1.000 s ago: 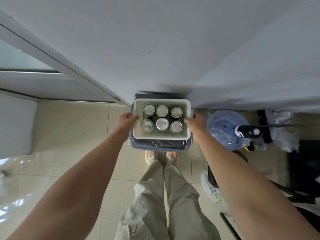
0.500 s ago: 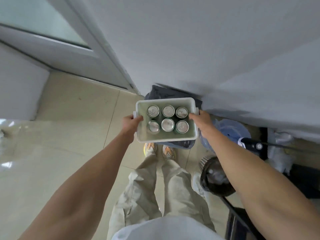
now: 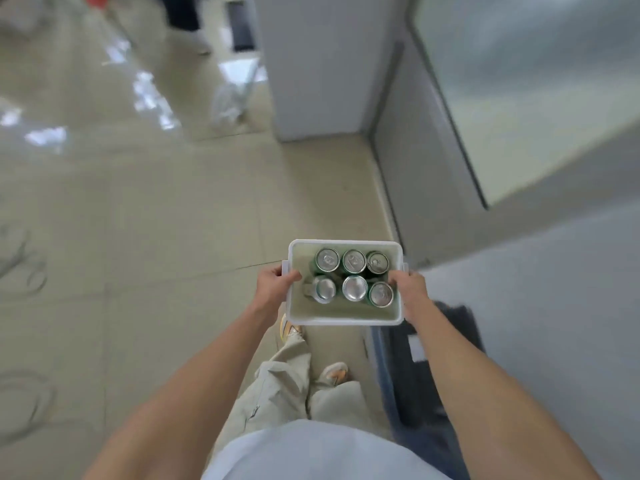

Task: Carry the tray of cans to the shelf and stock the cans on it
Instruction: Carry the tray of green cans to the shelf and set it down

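Note:
A white rectangular tray (image 3: 346, 320) is held in the air in front of my body, above the tiled floor. Inside it stand several green cans (image 3: 354, 278) with silver tops, in two rows. My left hand (image 3: 273, 284) grips the tray's left handle and my right hand (image 3: 410, 289) grips its right side. No shelf is visible in this blurred view.
A white pillar or cabinet (image 3: 322, 71) rises ahead, beside a grey wall with a glass panel (image 3: 526, 84) on the right. A dark bin (image 3: 436, 368) sits low at my right. White bags (image 3: 228, 102) lie on the glossy beige floor (image 3: 156, 220) ahead.
I have lifted the tray off the dark bin and turned left, away from the white wall. The view now faces open floor, and the bin lies behind the tray at my right.

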{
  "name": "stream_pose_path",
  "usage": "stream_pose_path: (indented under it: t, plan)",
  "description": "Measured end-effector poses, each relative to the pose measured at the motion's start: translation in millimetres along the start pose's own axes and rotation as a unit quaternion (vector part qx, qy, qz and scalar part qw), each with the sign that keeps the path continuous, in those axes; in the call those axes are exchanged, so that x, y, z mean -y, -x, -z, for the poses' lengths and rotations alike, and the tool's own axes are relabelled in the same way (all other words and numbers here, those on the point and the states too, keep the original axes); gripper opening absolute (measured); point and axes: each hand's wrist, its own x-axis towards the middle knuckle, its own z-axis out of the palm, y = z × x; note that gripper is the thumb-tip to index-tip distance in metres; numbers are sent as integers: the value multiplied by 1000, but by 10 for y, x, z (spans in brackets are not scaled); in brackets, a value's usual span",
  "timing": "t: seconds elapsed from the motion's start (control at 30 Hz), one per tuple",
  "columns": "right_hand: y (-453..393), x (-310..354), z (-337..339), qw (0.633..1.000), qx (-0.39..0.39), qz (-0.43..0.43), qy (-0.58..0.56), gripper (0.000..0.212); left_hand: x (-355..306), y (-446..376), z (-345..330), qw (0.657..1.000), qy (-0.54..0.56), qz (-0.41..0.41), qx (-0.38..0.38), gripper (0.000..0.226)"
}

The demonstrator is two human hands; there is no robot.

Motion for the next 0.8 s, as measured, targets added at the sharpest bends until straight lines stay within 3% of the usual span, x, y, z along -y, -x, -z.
stream_pose_path:
  t: [0.2,0.3,0.4,0.5,0.67,0.8]
  plan:
    - [444,664,-1829,967,161,94,174,12,295,269,1527,975,127,13,-182,13]
    - [726,838,-2655,916,247,149,279,16,586,435,2131,950,168,49,-259,14]
    - [980,1022,-3356,847,318,215,368,5,807,538,2600,929,205,61,-301,10]
    - [1184,1134,-3935,804,343,238,424,7,909,649,2931,901,255,68,-344,5]
    - [1484,1210,-4794,748,390,232,484,30,943,690,3433,867,309,89,-380,6]
    - [1730,1282,-5473,711,413,245,514,10,937,664,3731,824,364,107,-421,8]
